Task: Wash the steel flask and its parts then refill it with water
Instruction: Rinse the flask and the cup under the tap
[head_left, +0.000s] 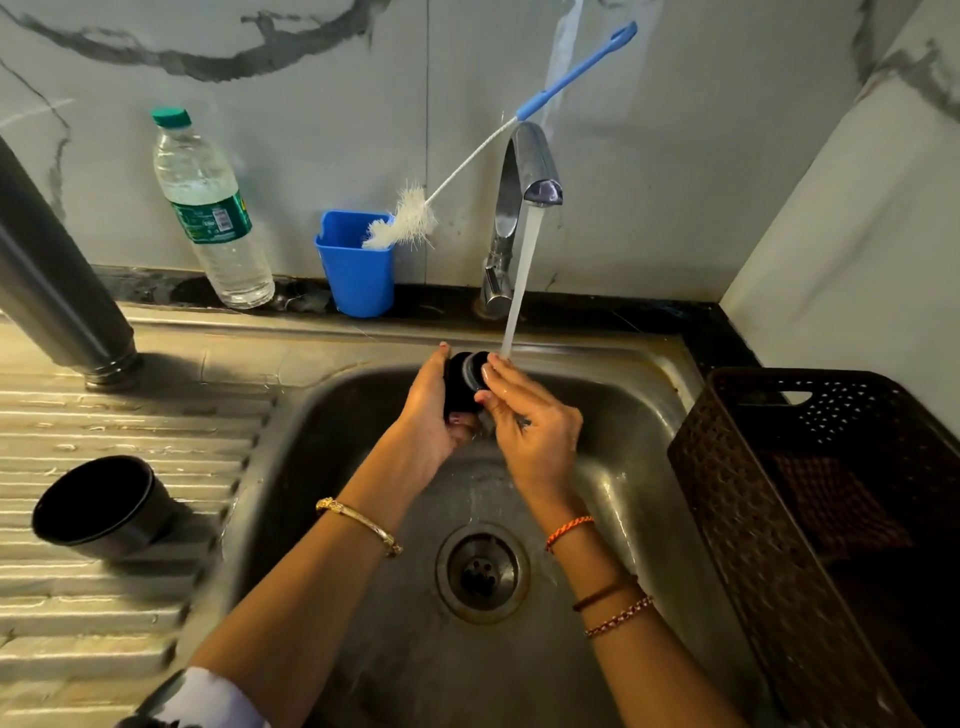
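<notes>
A black flask stopper (464, 382) is held over the sink basin (618, 483), just left of the running water stream (519, 280) from the tap (524, 171). My left hand (434, 410) grips the stopper from the left. My right hand (530, 421) touches its grey threaded end with fingertips and thumb, and the stream falls on those fingers. The dark steel flask body (52, 280) stands upside down on the ribbed drainboard at the far left. The flask's black cup lid (101, 506) lies on its side on the drainboard.
A blue cup (358, 280) holding a blue-handled bottle brush (415, 213) stands behind the sink, beside a plastic water bottle (210, 208). A brown perforated basket (826, 519) sits right of the basin. The drain (482, 571) is open below my wrists.
</notes>
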